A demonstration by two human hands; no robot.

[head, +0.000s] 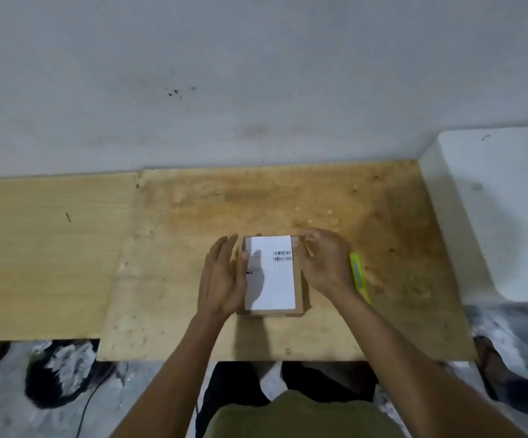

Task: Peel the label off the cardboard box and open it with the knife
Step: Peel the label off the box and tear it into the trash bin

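A small brown cardboard box (pixel 299 298) lies flat on the plywood table (pixel 288 200). A white label (pixel 272 286) with barcodes covers nearly its whole top. My left hand (pixel 223 279) rests against the box's left side, fingers straight and spread, thumb on the label's left edge. My right hand (pixel 322 263) is at the box's far right corner, fingertips on the label's corner there. A yellow-green utility knife (pixel 358 273) lies on the table just right of my right hand, partly hidden by my wrist.
A lighter wooden board (pixel 44 254) adjoins the table on the left. A white block (pixel 493 216) stands at the right edge. A grey wall runs along the back. Below the front edge are the floor, a cable and dark objects.
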